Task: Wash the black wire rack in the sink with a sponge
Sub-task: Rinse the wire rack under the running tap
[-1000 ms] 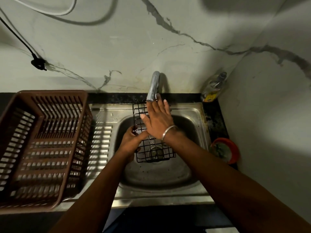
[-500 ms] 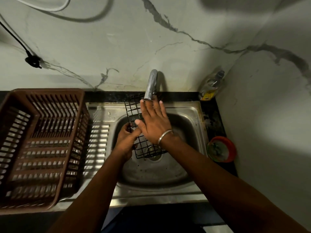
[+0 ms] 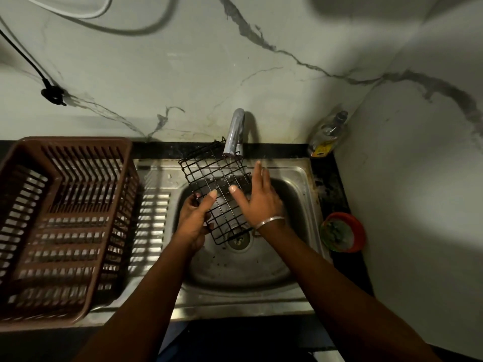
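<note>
The black wire rack (image 3: 209, 176) hangs tilted over the steel sink (image 3: 295, 178), its top end under the tap (image 3: 235, 134), from which water runs. My left hand (image 3: 194, 218) grips the rack's lower left edge, thumb across the wires. My right hand (image 3: 257, 197) lies flat with straight fingers along the rack's right side, a metal bangle at the wrist. No sponge shows in either hand.
A brown plastic dish basket (image 3: 65, 223) stands on the drainboard to the left. On the right counter strip stand a soap bottle (image 3: 329, 134) in the corner and an orange round tub (image 3: 342, 231). Marble walls close in behind and to the right.
The rack has turned and tilted, its top swung left under the tap. My right hand has slid off the rack's face to its right side. My left hand keeps its hold.
</note>
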